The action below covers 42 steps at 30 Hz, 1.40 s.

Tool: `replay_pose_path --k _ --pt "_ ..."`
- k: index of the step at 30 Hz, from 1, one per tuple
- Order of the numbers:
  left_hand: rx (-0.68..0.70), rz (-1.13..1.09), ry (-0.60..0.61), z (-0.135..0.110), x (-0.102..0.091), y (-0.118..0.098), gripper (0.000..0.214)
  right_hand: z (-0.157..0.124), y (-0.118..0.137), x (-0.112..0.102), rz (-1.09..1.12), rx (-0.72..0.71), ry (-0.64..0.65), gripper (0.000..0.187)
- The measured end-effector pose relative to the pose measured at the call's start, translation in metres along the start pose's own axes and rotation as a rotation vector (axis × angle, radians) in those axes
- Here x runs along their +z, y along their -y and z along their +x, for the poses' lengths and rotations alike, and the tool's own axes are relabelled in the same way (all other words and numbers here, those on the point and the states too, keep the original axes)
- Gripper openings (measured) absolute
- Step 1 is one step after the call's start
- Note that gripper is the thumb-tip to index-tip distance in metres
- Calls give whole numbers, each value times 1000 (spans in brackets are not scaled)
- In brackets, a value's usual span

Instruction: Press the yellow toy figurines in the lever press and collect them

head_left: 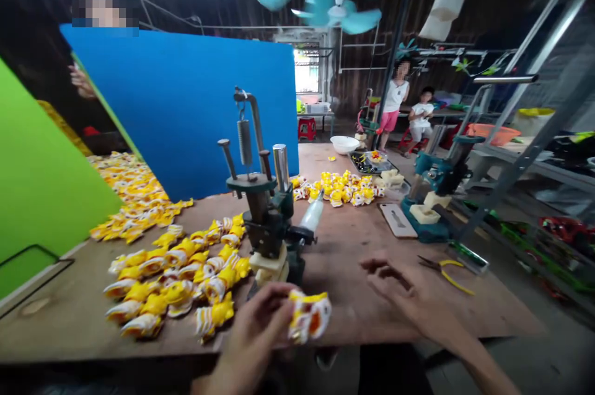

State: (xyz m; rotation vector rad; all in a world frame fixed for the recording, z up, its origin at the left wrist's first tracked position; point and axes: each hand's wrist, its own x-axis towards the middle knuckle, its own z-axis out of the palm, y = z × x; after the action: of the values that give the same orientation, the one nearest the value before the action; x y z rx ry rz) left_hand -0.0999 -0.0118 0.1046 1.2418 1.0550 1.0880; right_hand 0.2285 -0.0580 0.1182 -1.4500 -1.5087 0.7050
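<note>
Left hand [258, 327]: grasping a small yellow-and-white toy piece [309, 317] between thumb and fingers, at its left side, low over the near edge of the counter [348, 314]. Piece extends from the fingertips toward the right hand [400, 289]. Yellow side uppermost; white-rimmed orange hollow turned toward the head camera and somewhat rightward. Long axis: foreshortened and blurred, exact direction cannot be told.

Right hand: released, fingers loosely bent and pointing away to the left, above the counter, well apart from the piece.

Left of the left hand: a batch of similar figures [176, 289] in rough rows, many with long axes slanting from near-left to far-right, pale hollow ends near-left.

Just beyond the left hand: upright hand press [260, 221] with a cream block [269, 265] at its base. To the right of the press, a clear bottle [312, 214], tilted, tip up and rightward. Farther from both hands, a second heap [346, 187].

Right of the right hand: yellow-handled pliers [449, 271], nose toward that hand, handles spread. Beyond it: a phone [397, 220] and a second press [432, 196].
</note>
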Motion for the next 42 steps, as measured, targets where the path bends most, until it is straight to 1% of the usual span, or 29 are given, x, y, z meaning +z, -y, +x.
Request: replay_pose_path --k 1,2,3,4,5,7,9,11,13,15,18,21,25,29,33,36,39,42 --pt "-47 -32 103 4 24 4 54 -3 10 12 12 -51 104 43" --pt "-50 -51 145 10 43 5 54 -4 17 21 24 -103 190 45" --pt "-59 -53 198 15 57 5 54 -4 20 28 36 -153 252 46" --pt "-49 -54 219 20 67 4 55 -3 21 32 50 -191 285 45" --pt "-38 -53 226 23 73 3 54 -1 20 35 71 -207 285 42" --pt "-31 -72 226 25 80 -1 52 1 13 38 154 -163 214 34" --pt "-29 -126 252 22 85 0 50 -1 3 41 266 -64 108 30" --pt "-8 -202 297 16 94 6 52 -6 -5 46 377 15 -24 29" --pt "28 -260 312 10 110 17 61 -12 -10 52 461 47 -169 28" --pt "61 -277 269 7 127 30 70 -17 -15 56 528 57 -278 28" --pt "104 -242 207 5 146 44 71 -21 -20 54 553 46 -350 28" --pt "159 -193 191 9 150 47 70 -23 -28 44 494 15 -386 26" --pt "216 -120 251 15 144 44 57 -26 -38 34 450 -18 -394 16" --pt "201 -81 320 15 144 47 68 -30 -44 33 441 -36 -397 9" --pt "284 -52 332 13 142 56 57 -33 -47 30 425 -60 -354 10" --pt "349 16 349 14 138 56 59 -35 -49 28 382 -113 -322 10" --pt "383 89 371 15 137 51 67 -36 -51 29 322 -164 -331 9" --pt "417 127 342 15 137 47 68 -37 -49 31 353 -164 -328 15"
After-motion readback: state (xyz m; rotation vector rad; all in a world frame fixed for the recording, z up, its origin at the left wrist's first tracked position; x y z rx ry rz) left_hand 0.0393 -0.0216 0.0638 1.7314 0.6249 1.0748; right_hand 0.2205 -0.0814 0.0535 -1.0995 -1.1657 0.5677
